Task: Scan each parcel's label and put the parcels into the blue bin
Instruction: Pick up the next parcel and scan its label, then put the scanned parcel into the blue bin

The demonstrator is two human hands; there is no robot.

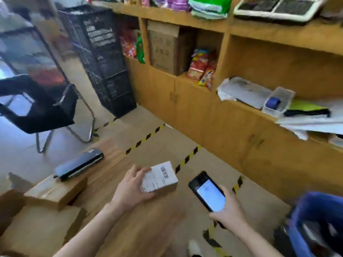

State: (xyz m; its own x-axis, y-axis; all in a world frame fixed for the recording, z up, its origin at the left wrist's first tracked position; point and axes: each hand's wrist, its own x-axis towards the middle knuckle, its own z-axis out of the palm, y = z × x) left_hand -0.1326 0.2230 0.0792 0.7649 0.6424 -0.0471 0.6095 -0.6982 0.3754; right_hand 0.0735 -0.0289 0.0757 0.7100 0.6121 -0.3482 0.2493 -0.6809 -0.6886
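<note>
My left hand point(130, 190) grips a small cardboard parcel point(161, 178) with a white barcode label facing up, held above the wooden table. My right hand point(229, 210) holds a black phone point(208, 192) with a lit screen, just right of the parcel and apart from it. The blue bin point(315, 210) stands on the floor at the lower right, and something dark and pale lies inside it. More cardboard parcels sit on the table at the left: one point(55, 191) near the middle left and a larger one point(37, 229) at the front corner.
A black flat device point(79, 164) lies on the wooden table point(115, 182) behind the parcels. Wooden shelving point(232, 112) with snacks, papers and a box runs along the right. Stacked black crates point(104, 62) and a black chair point(37, 108) stand behind. Yellow-black tape point(187, 158) marks the floor.
</note>
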